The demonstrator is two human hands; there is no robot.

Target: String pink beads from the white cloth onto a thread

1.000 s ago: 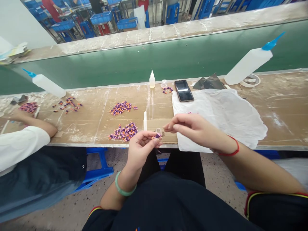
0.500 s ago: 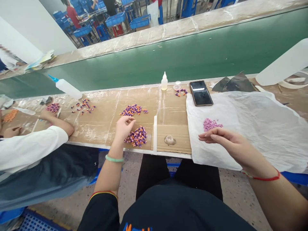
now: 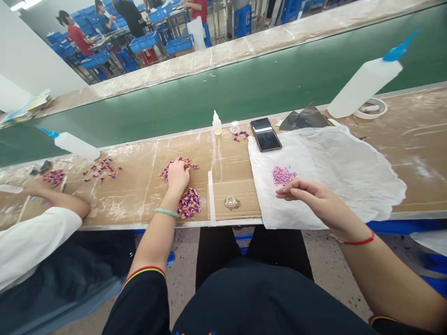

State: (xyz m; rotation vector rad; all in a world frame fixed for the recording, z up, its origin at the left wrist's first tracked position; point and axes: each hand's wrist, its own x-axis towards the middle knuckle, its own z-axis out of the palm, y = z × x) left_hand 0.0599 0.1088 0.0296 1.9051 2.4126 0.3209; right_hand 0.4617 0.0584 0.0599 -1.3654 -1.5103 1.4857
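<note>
My left hand (image 3: 178, 177) rests with bunched fingers on a loose pile of small purple-and-orange pieces (image 3: 176, 166) on the cardboard-covered bench. Whether those fingers hold any pieces is hidden. A second pile of the same pieces (image 3: 189, 204) lies just below that hand. My right hand (image 3: 307, 194) hovers over a crumpled white plastic sheet (image 3: 331, 190), holding nothing visible. Its fingertips are close to a small heap of pink pieces (image 3: 284, 176) on the sheet. A clear dome-shaped piece (image 3: 232, 202) sits on a cardboard flap (image 3: 233, 200) between my hands.
A small glue bottle (image 3: 217, 123), a clear cap (image 3: 234, 127), a phone (image 3: 266, 134) and a large squeeze bottle (image 3: 365, 87) stand along the bench's back edge. A green belt (image 3: 223, 100) runs behind it. A co-worker's white-sleeved arm (image 3: 52, 209) works at the left.
The view has tilted slightly. My left hand has moved onto the upper pile, and my right hand has shifted little. The pink heap and the dome stay in place on the bench.
</note>
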